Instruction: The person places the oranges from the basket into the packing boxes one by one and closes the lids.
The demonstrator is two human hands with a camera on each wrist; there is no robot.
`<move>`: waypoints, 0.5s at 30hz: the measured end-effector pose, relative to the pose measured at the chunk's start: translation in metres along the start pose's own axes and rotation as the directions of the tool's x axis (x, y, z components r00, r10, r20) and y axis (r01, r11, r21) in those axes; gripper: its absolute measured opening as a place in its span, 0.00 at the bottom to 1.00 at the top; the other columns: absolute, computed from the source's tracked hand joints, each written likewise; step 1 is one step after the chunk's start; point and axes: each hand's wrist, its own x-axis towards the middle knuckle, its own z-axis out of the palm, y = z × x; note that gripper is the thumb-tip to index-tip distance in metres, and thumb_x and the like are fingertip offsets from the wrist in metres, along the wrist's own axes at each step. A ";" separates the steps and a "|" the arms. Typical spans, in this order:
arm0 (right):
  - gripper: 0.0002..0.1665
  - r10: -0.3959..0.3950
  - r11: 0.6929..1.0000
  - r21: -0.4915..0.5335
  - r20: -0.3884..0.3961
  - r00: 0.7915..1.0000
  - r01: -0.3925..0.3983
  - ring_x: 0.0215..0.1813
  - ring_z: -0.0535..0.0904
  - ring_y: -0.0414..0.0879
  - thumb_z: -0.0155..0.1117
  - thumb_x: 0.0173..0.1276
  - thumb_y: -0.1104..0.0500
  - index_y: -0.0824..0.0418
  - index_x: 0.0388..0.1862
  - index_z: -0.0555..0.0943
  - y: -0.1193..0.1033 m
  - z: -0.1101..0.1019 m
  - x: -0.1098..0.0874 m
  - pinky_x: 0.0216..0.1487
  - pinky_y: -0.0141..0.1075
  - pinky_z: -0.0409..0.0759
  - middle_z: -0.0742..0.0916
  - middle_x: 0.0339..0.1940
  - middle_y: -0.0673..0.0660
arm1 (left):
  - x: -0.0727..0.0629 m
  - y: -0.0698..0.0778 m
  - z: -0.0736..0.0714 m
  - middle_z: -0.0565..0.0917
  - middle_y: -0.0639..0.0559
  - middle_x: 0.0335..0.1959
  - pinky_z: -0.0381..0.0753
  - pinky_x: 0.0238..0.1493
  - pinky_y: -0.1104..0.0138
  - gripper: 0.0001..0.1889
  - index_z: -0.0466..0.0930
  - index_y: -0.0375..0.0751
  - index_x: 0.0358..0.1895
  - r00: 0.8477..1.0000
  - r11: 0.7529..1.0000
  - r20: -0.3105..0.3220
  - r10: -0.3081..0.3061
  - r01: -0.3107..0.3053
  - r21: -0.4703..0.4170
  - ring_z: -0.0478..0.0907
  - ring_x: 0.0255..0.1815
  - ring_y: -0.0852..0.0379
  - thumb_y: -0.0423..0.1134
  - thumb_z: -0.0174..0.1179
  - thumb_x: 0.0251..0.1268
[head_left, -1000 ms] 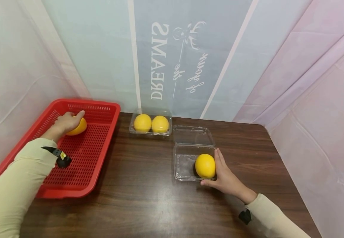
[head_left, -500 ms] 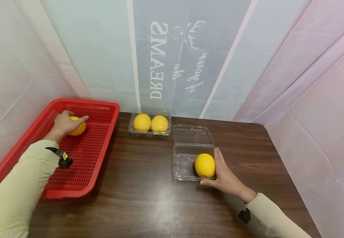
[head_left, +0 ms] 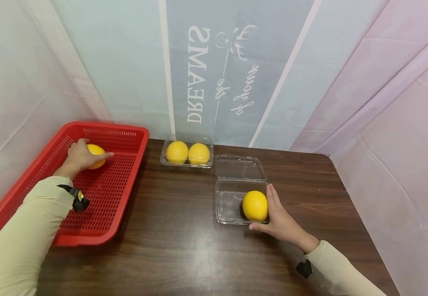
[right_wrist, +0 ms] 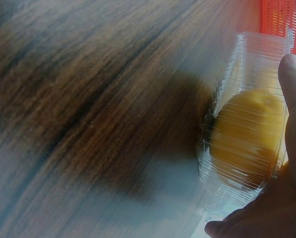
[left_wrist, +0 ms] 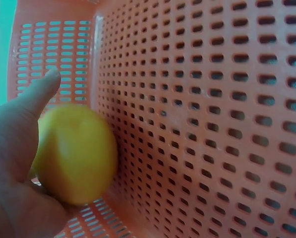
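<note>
In the red basket (head_left: 95, 242), my left hand (head_left: 81, 157) lies against an orange (head_left: 96, 157) near the back left wall. The left wrist view shows that orange (left_wrist: 78, 153) beside the palm, the thumb (left_wrist: 51, 82) stretched out away from it. Farther right, my right hand (head_left: 282, 220) holds the right end of a clear plastic clamshell container (head_left: 228, 205), its thumb along the near wall. One orange (head_left: 255, 206) sits at that end, close to the fingers. The lid (head_left: 240, 168) is folded back. Through the ribbed wall, the right wrist view shows the orange (right_wrist: 247, 136).
A second clear container (head_left: 186, 165) with two oranges (head_left: 177, 152) stands by the backdrop, between the basket and the unlidded one. Fabric curtains (head_left: 206, 82) bound the dark wooden table (head_left: 177, 230) at the back and sides.
My left hand has shifted a little on the orange, and its thumb has swung rightward and outward, uncovering the fruit's top. My right hand and the container have stayed in place.
</note>
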 end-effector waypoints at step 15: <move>0.81 -0.003 1.000 0.000 0.001 1.000 0.003 0.80 0.43 0.72 0.79 0.55 0.36 0.72 0.81 0.33 -0.001 -0.001 0.000 0.71 0.68 0.58 0.39 0.82 0.74 | 0.004 -0.019 0.007 0.62 0.17 0.60 0.69 0.56 0.35 0.58 0.47 0.15 0.72 0.997 0.997 0.014 0.077 -0.077 -0.033 0.62 0.56 0.26 0.60 0.69 0.60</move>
